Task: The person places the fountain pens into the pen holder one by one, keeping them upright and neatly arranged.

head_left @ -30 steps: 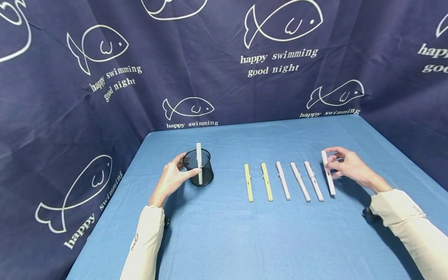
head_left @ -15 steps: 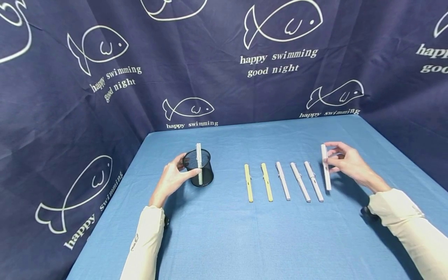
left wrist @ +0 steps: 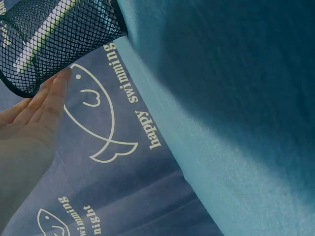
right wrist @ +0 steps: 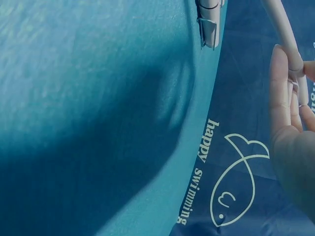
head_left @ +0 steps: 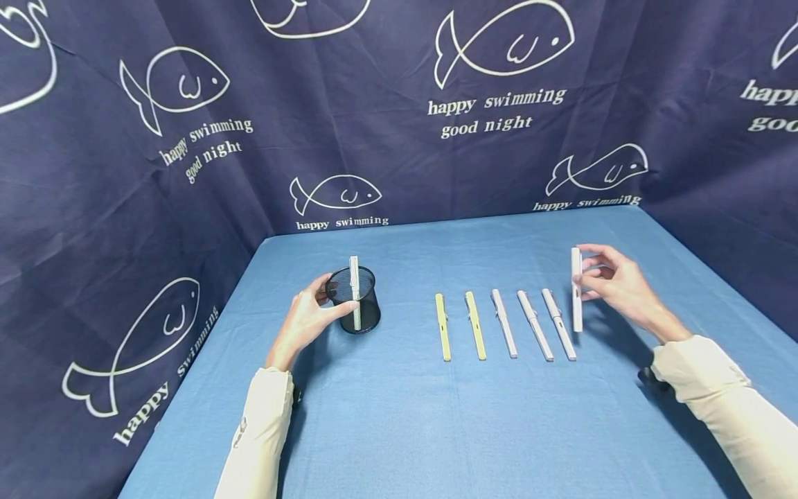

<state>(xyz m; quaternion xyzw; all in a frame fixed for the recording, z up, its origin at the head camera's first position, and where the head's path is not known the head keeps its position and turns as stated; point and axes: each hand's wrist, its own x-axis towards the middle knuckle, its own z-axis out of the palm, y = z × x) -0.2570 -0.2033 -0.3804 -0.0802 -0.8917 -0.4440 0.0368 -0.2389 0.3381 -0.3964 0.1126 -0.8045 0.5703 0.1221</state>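
Note:
My left hand (head_left: 305,315) grips a black mesh pen cup (head_left: 369,315) at the left of the table, thumb on the near side and fingers around the back. A white pen (head_left: 354,274) stands upright in the cup; through the mesh in the left wrist view this pen (left wrist: 47,32) shows as a pale stick. At the right, my right hand (head_left: 623,287) pinches a pale pink pen (head_left: 576,305) between thumb and fingers. That pen is nearly upright, raised over the cloth. In the right wrist view the held pen (right wrist: 285,29) passes between thumb and fingertips.
Pens lie in a row between the hands: a yellow pen (head_left: 442,329), a second yellow pen (head_left: 476,326), and several pale pink pens (head_left: 535,326). A blue cloth (head_left: 399,423) covers the table. A dark blue curtain (head_left: 399,125) with fish drawings hangs behind and at the sides.
My right hand has lifted the pale pink pen up from the table and turned it from a slant to nearly upright. My left hand and the cup have stayed in place.

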